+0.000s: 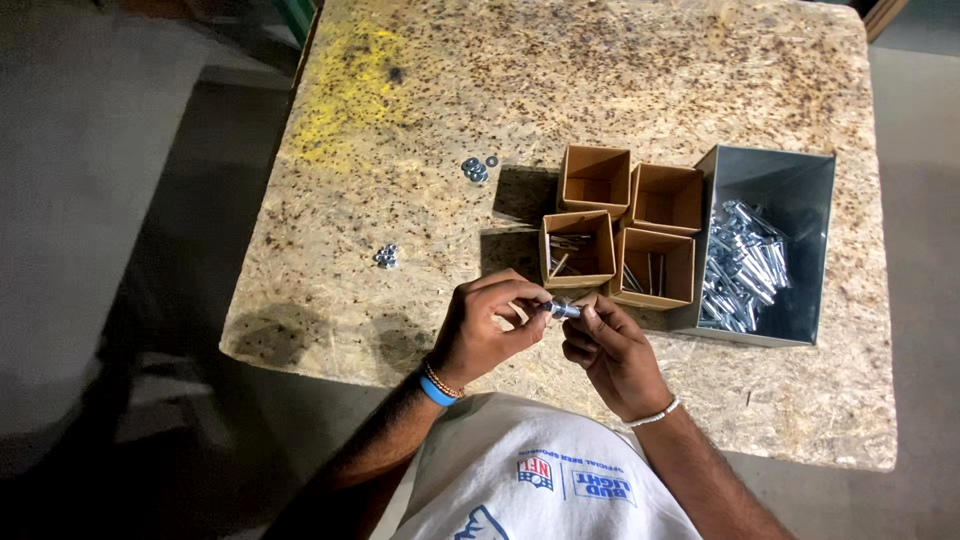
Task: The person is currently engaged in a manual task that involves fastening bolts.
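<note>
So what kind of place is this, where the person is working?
Probably a workshop or warehouse packing bench. The table is rough chipboard over a bare concrete floor, a grey metal bin holds a heap of silver bolts, and both hands hold one bolt beside small cardboard boxes.

We saw both forearms bare, no sleeves reaching the wrists. On the left hand (487,325) side, the wrist carried two bands together: a bright blue band (436,391) at about seven o'clock from the hand, and just beside it, nearer the hand, a thin beaded bracelet (443,381) in orange and gold tones. The right hand (612,352) had a single slim white bracelet (655,414) around its wrist, at about five o'clock from the hand. Below the arms, at six o'clock in the view, we saw a white shirt (500,450) with a small blue-and-red printed emblem, blue block lettering and part of a blue graphic at the bottom edge.
</note>
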